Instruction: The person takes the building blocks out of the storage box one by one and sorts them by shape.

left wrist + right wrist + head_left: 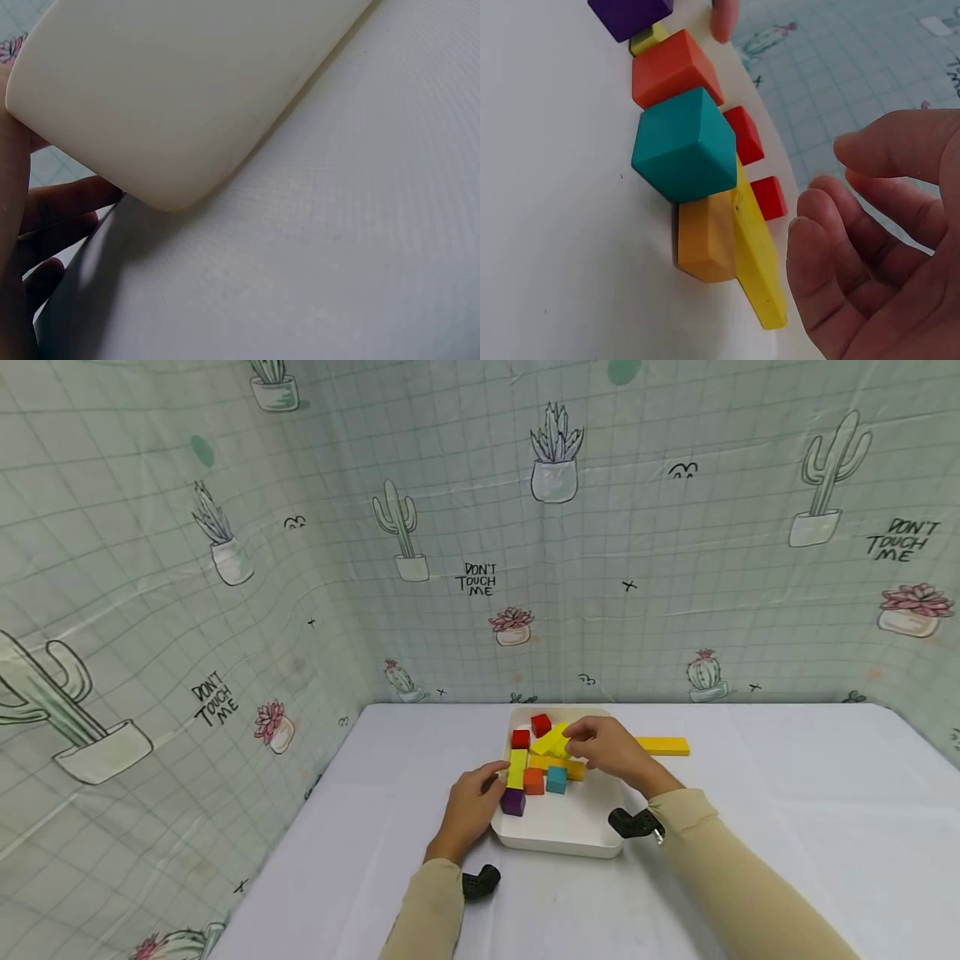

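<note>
My left hand [467, 802] rests at the left rim of a white tray [558, 839]. In the left wrist view its fingers [71, 202] lie loosely bent outside the tray wall. Inside the tray near it are a yellow-green block [517, 768] and a purple cube [513, 802]. Over the tray's far right side, my right hand [611, 747] hovers beside tilted yellow blocks [550, 741]. The right wrist view shows its fingers bent, thumb apart, with nothing visible between them. An orange cube [533, 782], a teal cube [682, 146] and a yellow-orange block [706, 238] sit nearby.
Two red cubes [521, 739] stand at the tray's far left part. A long yellow block [663, 746] lies on the white table [787, 827], to the right of the tray. Behind the table hangs a cactus-print cloth [630, 635].
</note>
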`<action>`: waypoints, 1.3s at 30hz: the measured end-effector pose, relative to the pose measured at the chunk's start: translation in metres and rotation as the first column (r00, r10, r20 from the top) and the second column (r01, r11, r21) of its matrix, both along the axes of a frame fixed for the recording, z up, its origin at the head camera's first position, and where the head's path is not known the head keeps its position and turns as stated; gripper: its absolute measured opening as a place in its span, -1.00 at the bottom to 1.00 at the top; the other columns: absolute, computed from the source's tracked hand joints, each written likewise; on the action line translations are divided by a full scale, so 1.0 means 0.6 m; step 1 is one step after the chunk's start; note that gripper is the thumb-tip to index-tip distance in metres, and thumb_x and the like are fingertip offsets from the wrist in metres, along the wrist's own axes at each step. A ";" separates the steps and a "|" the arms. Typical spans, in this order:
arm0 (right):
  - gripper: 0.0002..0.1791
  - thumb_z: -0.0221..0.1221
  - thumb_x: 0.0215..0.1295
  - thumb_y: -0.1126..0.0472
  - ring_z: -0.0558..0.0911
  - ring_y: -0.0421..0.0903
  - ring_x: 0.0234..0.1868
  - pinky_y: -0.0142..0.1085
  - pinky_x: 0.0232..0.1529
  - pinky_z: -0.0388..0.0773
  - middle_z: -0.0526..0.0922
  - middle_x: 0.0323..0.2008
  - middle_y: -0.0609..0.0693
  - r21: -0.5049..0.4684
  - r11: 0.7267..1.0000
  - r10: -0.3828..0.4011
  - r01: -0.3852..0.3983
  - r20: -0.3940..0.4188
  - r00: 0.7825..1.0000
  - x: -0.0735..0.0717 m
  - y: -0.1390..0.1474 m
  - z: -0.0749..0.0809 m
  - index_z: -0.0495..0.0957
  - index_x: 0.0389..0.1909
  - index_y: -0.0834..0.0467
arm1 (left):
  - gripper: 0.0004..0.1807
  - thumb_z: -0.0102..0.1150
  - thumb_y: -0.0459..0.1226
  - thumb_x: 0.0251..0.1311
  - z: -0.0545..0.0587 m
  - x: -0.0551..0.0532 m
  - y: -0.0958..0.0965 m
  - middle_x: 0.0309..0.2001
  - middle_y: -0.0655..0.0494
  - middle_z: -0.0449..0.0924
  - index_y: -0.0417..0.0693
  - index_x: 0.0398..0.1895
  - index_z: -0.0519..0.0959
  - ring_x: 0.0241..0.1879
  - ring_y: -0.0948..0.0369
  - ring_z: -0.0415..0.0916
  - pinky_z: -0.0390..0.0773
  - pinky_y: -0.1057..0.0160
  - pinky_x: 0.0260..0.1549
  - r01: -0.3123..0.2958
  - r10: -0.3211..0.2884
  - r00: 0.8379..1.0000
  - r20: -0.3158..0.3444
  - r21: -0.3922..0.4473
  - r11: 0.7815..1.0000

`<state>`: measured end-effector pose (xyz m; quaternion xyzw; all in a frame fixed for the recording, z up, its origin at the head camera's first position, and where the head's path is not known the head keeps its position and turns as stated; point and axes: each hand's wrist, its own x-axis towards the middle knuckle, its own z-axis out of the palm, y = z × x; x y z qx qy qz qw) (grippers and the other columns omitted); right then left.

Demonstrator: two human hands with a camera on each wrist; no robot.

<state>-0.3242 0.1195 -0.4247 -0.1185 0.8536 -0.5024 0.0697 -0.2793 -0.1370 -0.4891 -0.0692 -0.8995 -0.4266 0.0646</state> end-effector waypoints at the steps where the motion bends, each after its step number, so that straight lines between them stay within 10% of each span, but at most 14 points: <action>1: -0.63 0.21 0.37 0.24 0.60 0.08 -0.09 -0.19 -0.12 0.67 0.61 -0.08 0.11 0.014 1.000 0.006 -0.006 0.000 1.000 -0.002 -0.002 -0.001 0.55 0.14 0.31 | -0.62 0.02 -0.09 0.46 0.000 0.000 0.001 0.12 0.05 0.60 0.21 0.27 0.57 0.14 0.05 0.47 0.42 -0.14 0.20 0.002 -0.002 1.000 0.001 0.001 1.000; 39: -0.68 0.36 0.18 0.28 0.54 0.00 -0.20 -0.15 -0.05 0.62 0.65 -0.18 0.03 0.361 0.931 0.062 -0.055 -0.008 0.998 -0.008 -0.016 -0.015 0.65 -0.03 0.23 | -0.63 0.03 -0.10 0.47 0.008 0.007 0.005 0.10 0.05 0.60 0.18 0.27 0.58 0.13 0.05 0.48 0.43 -0.13 0.21 -0.015 0.015 1.000 0.008 0.001 1.000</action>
